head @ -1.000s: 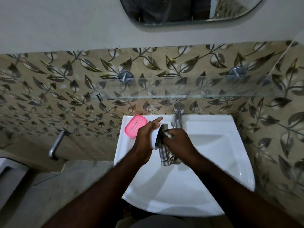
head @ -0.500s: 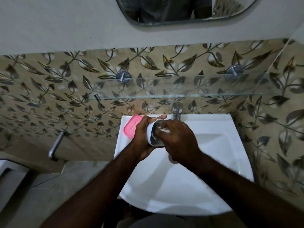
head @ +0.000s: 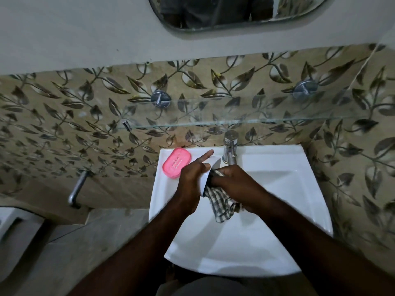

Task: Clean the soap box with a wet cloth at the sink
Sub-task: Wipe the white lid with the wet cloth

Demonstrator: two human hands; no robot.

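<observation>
Leaf-tiled wall [head: 64,129] fills most of my view, w/ a mirror [head: 213,16] up top. White sink [head: 277,159] sits below centre, and a glass shelf [head: 245,122] on 2 metal pegs is just above it. Both forearms come in from the bottom over the basin.

L hand [head: 190,184] grips the white box [head: 204,185], held on edge over the back-left of the sink. Its index finger is straight, pointing at the wall, and the other fingers wrap the box's far side.

R hand [head: 239,186] is clenched on the cloth [head: 222,208], pressing a wad against the box's right face. The checked remainder hangs below the hands into the basin. Can't tell how wet it is.

Pink tray [head: 176,165] lies flat on the sink's back-left corner, just beside L hand. Tap [head: 229,148] is at the back rim, just behind R hand. Metal pipe [head: 77,189] is on the wall far left.
</observation>
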